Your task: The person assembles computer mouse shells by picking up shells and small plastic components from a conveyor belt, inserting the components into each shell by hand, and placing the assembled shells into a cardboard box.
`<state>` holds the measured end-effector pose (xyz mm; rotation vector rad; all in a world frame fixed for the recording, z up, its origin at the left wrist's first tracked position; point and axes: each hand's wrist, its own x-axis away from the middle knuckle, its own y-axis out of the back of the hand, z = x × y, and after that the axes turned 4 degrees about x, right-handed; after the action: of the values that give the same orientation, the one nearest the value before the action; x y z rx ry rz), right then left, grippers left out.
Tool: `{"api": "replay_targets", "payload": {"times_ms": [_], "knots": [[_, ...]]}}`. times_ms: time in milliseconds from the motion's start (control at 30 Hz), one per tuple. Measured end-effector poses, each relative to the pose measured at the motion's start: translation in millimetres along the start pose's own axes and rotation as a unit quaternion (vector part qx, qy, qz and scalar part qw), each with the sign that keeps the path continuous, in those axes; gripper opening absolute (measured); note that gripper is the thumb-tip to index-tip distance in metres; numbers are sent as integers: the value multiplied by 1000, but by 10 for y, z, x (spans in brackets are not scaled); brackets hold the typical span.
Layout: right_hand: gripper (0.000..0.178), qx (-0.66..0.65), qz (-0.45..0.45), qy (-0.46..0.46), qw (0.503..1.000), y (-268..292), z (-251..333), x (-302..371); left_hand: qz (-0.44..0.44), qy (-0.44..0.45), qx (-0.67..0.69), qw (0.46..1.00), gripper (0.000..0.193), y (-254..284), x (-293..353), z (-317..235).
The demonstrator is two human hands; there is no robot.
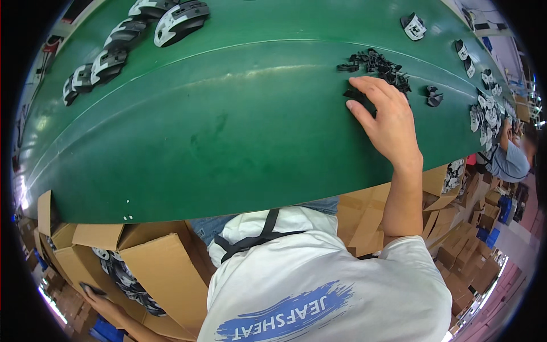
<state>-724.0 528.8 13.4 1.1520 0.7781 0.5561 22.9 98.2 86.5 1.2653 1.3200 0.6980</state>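
My right hand (388, 117) reaches over the green table beside a pile of small black plastic parts (379, 64). Its thumb and fingers are apart and curved around a few dark pieces (364, 101), partly hidden by the hand; no firm grip shows. Low at the left, my left hand (101, 305) is beside a cardboard box (165, 268), its fingers closed on a flat dark piece (93, 289) whose kind I cannot make out. Black-and-white curved plastic shells (122, 279) fill part of that box.
On the green table (239, 142), larger black-and-white shells (181, 23) form a row at the far left. One small shell (413, 27) lies far right, a black part (434, 96) nearer. A co-worker (511, 157) is beside a shell heap (485, 118). Cardboard boxes (362, 219) stand below the edge.
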Motion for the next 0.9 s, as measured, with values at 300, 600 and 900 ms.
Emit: {"api": "replay_targets", "payload": {"times_ms": [300,600,900], "knots": [[17,-88,37,-23,995,14,29,-120,119,409,10,905,72,-179,624,1270],[16,-129,29,-28,991,-20,86,14,35,-58,310,948,51,-1349,-1592,-1581],[21,-133,30,-48,990,73,259,143,108,-461,-115,873,94,-2603,-3330,-3645]]}}
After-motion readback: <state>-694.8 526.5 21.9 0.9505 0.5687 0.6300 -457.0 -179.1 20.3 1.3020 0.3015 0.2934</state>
